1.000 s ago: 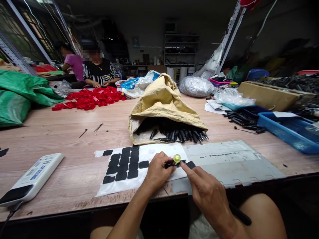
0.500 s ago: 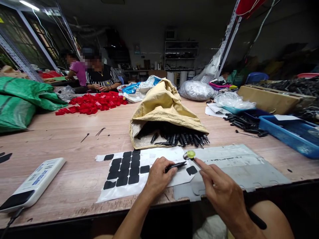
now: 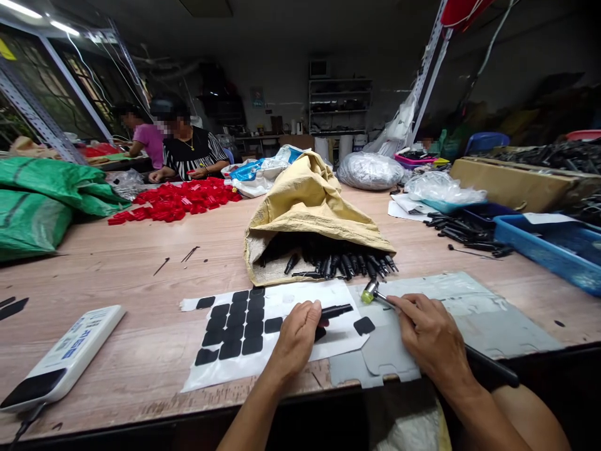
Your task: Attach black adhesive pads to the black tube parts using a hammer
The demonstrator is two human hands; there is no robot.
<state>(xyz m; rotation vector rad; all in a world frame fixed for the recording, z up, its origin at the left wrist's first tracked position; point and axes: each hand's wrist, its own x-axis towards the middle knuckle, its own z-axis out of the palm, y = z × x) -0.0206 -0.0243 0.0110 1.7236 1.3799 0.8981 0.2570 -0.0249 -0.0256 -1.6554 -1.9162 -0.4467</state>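
Observation:
My left hand is closed around a black pen-like tube, whose end points right over a white sheet. Rows of rounded black squares lie on that sheet. In my right hand is a small hammer with a metal head and a yellow-green tip; its black grip sticks out behind the wrist. The hammer head is low over a grey mat, apart from the tube. Beyond both hands, a yellow sack lies with its mouth towards me and several black tubes spilling out.
At the left stands a white power bank with a cable. Farther back are a heap of red parts, a green sack and two seated people. On the right are a blue tray and loose black parts.
The hammer head has turned over, its yellow-green tip now facing down and left, and my right hand has shifted right. My left hand has turned, with the tube lying more level.

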